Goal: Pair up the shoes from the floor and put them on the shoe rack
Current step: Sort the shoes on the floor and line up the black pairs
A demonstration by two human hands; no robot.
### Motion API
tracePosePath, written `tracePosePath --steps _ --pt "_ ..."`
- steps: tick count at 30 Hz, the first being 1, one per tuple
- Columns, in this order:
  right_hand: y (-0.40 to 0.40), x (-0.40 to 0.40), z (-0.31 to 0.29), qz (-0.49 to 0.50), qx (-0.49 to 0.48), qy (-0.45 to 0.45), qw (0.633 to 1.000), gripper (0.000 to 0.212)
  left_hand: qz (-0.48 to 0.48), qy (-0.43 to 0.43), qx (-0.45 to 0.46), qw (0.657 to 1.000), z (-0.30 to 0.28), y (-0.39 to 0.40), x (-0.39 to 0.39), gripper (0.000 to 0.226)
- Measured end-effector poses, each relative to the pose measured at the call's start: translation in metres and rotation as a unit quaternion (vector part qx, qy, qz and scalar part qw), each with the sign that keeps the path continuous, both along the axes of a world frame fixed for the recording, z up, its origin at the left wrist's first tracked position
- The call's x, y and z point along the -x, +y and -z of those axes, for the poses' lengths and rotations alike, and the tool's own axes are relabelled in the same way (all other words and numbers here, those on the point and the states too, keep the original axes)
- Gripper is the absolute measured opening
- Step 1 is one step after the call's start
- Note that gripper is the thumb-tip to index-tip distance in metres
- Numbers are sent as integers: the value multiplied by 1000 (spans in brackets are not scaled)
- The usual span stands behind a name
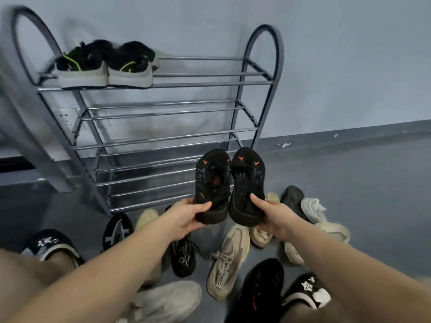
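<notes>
I hold a matching pair of black knit sneakers with orange marks side by side in the air, toes pointing at the shoe rack (210,134). My left hand (186,217) grips the heel of the left black sneaker (211,180). My right hand (271,216) grips the heel of the right black sneaker (248,180). The metal rack stands against the wall with several tiers of bars. On its top tier, at the left end, sits a pair of black sneakers with green stripes and grey soles (105,66). The lower tiers carry nothing.
Several loose shoes lie on the grey floor under my arms: a beige lace-up sneaker (227,259), a black sneaker with white lettering (183,257), a black-and-white patterned shoe (117,230), cream shoes (314,210) at right. My feet wear black slippers (50,244).
</notes>
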State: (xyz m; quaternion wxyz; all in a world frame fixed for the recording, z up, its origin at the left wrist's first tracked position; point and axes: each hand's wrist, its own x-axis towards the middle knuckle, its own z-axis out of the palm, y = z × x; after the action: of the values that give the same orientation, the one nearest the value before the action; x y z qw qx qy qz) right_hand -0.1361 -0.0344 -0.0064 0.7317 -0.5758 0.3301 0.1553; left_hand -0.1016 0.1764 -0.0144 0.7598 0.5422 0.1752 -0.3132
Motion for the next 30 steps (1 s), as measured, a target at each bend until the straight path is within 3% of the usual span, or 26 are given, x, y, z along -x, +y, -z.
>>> tracePosePath --steps 4,8,12,17,22,30 --pt "-1 -4 -35 -6 14 -28 999 46 6 -31 -6 999 -36 1 -2 26" --pt "6 -7 -61 -21 15 -54 998 45 2 -60 -22 998 -65 12 -7 36" --pt "13 -17 -84 -22 4 -82 996 43 -8 -87 -25 996 -93 19 -12 32" --pt "16 -25 -107 -28 20 -109 993 46 -19 -98 -18 995 -121 20 -11 6" --pt "13 -17 -134 -27 18 -118 992 46 1 -108 -26 994 -146 19 -8 31" --pt "4 -14 -178 -40 39 -133 990 45 20 -111 -38 993 -182 13 -5 25"
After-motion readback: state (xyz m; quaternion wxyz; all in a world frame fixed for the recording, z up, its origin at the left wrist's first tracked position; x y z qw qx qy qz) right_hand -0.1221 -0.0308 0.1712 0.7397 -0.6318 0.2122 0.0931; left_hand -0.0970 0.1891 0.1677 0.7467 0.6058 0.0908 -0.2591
